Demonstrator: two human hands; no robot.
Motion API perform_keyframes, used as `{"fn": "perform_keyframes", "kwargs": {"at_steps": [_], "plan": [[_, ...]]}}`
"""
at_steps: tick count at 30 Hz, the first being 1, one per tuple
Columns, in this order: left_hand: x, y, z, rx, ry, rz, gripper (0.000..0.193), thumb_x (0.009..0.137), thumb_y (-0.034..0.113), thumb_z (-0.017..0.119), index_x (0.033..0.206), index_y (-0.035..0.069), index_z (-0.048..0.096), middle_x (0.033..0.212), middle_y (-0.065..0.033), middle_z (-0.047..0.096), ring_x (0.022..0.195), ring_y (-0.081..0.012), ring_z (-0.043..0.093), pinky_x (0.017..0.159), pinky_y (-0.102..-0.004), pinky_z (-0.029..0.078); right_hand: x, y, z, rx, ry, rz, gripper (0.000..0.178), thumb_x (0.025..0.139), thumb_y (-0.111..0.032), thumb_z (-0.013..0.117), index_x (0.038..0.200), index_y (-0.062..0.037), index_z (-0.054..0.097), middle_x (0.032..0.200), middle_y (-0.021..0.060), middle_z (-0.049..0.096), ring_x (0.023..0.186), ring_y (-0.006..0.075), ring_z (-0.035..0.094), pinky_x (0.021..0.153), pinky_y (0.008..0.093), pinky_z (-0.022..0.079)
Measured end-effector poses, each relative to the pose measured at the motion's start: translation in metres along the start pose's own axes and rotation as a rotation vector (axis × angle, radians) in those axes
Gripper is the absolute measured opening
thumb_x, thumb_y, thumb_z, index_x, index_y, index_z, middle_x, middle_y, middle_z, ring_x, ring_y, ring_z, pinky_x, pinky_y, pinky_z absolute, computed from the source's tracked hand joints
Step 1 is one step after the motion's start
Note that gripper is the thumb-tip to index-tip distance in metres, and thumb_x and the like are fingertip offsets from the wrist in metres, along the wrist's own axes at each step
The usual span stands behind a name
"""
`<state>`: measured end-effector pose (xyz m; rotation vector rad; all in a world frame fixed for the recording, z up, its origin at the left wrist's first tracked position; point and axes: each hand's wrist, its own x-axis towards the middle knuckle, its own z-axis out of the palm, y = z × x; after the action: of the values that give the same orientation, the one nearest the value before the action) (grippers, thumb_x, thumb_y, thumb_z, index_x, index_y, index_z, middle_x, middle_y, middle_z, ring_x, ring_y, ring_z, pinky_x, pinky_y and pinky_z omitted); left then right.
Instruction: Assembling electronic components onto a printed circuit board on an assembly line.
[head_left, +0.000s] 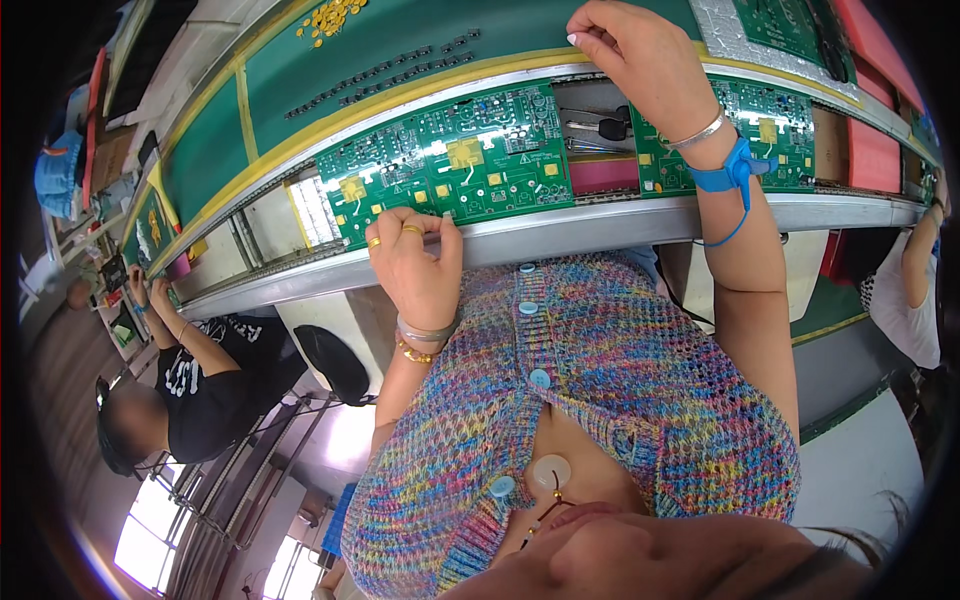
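Note:
A green circuit board [500, 150] with yellow square patches lies between the metal rails in front of me. My left hand [418, 262], wearing two rings, is at its near edge with fingers curled together; what they hold, if anything, is hidden. My right hand [640, 70], wearing a blue wrist strap [735, 172], reaches over the far rail above the green mat. Its thumb and fingers are pinched together, and I cannot make out anything in them. A second green circuit board [795, 135] lies under my right wrist.
Rows of small black components [385, 72] and a pile of yellow round parts [330, 18] lie on the green mat [205, 135]. Keys [608, 127] sit in the gap between the boards. A co-worker in black [215, 375] works at left; another person [905, 290] is at right.

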<state>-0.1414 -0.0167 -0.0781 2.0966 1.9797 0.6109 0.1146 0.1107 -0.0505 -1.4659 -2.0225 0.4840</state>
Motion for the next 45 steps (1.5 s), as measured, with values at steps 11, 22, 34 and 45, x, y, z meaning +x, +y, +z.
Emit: {"fn": "perform_keyframes", "kwargs": {"at_steps": [11,22,34,45], "plan": [[0.063,-0.040,-0.024,-0.091,-0.076,0.142,0.014,0.072,0.017,0.073,0.082,0.009,0.068,0.083,-0.0068,0.058,0.082,-0.0270,0.054,0.073,-0.0371,0.044,-0.002,0.017,0.015,0.040,0.000,0.013,0.012,0.086,-0.015,0.064,0.092,-0.0055,0.063,0.073,0.0060,0.068,0.062,0.0152,0.064,0.056,0.0265,0.047],[0.169,-0.110,-0.023,-0.013,0.227,0.304,0.008,0.073,0.016,0.073,0.081,0.012,0.071,0.087,-0.0042,0.062,0.087,-0.0260,0.055,0.074,-0.0355,0.046,-0.032,-0.060,0.038,0.222,-0.194,0.162,0.012,0.087,-0.018,0.062,0.092,-0.0078,0.064,0.058,0.0015,0.063,0.050,0.0091,0.059,0.047,0.0247,0.041],[0.251,-0.142,0.010,-0.053,-0.062,0.285,0.017,0.077,0.023,0.071,0.087,0.009,0.071,0.088,-0.0067,0.068,0.086,-0.0247,0.063,0.077,-0.0365,0.049,-0.015,-0.117,0.097,0.082,-0.224,0.002,0.014,0.088,-0.027,0.059,0.086,-0.0129,0.059,0.053,0.0052,0.054,0.050,0.0258,0.056,0.048,0.0387,0.039],[0.200,-0.125,-0.024,-0.123,0.083,0.365,0.014,0.078,0.016,0.064,0.084,0.006,0.070,0.083,-0.0168,0.064,0.085,-0.0339,0.060,0.077,-0.0411,0.047,0.028,-0.129,0.158,-0.112,-0.245,0.059,0.017,0.082,-0.025,0.058,0.077,-0.0091,0.063,0.065,0.0124,0.064,0.061,0.0334,0.061,0.056,0.0430,0.048]]}}
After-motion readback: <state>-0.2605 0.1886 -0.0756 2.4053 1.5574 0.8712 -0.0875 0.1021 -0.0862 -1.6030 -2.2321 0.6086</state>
